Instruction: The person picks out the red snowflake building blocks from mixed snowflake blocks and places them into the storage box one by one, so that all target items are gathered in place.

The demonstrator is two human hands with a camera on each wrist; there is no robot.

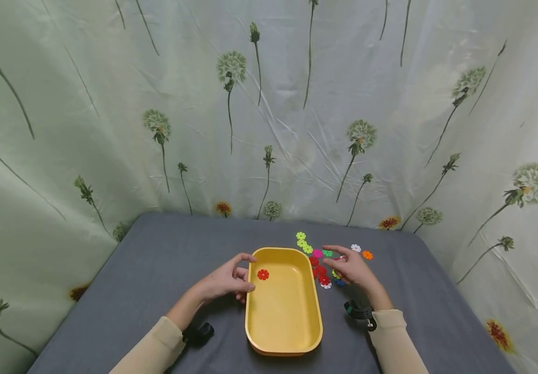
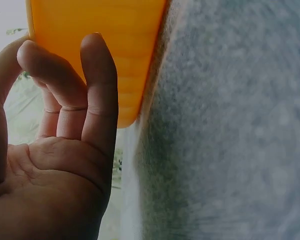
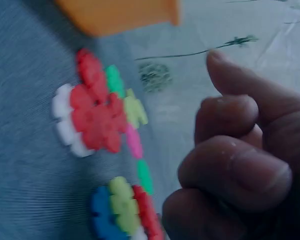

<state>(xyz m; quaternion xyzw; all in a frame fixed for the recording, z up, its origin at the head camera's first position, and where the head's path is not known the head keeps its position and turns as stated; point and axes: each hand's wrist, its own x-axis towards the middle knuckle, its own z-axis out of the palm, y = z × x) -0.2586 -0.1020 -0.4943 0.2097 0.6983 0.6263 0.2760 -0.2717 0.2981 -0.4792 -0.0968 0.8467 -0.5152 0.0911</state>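
A yellow rectangular tub stands on the cloth with one red notched snowflake disc inside, near its upper left. My left hand grips the tub's left rim, with the thumb and index finger at the edge and the other fingers against the outer wall. To the right, my right hand hovers over a scatter of snowflake discs, its thumb and index finger apart with nothing between them. Beneath and beside it lie red discs, a green disc and a pink disc.
Yellow-green discs lie beyond the tub's far right corner. A white disc and an orange disc lie past my right hand. Grey cloth covers the table, and a dandelion-print curtain hangs behind.
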